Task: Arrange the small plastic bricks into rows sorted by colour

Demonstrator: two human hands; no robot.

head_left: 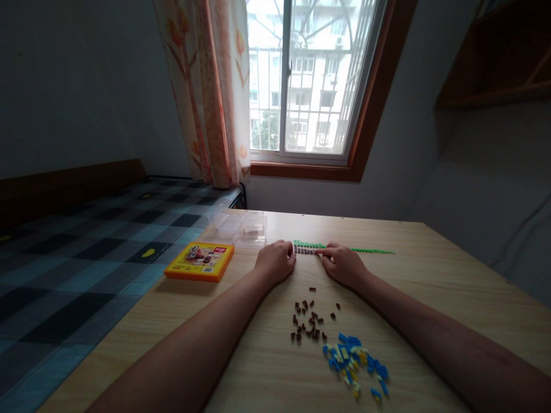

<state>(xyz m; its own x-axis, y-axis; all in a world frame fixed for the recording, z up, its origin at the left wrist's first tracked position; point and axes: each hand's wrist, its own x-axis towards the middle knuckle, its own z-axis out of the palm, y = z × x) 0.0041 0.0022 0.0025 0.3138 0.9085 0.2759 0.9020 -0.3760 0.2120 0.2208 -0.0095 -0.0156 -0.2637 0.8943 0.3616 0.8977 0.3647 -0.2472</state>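
A long row of small green bricks [365, 250] lies across the wooden table [430, 269], with a short row of dark brown bricks [305, 250] just in front of its left end. My left hand [275, 261] rests curled at the left end of the brown row, touching it. My right hand [342, 265] is closed, its fingertips pressed on the right end of the brown row. Nearer to me lie several loose brown bricks [309, 324] and a heap of blue and yellow bricks [355, 361].
An orange box [200, 261] lies at the table's left edge, a clear plastic tray [241, 226] behind it. A bed with a checked cover [86, 252] stands left. A curtain [206, 86] and window [310, 74] are beyond the table.
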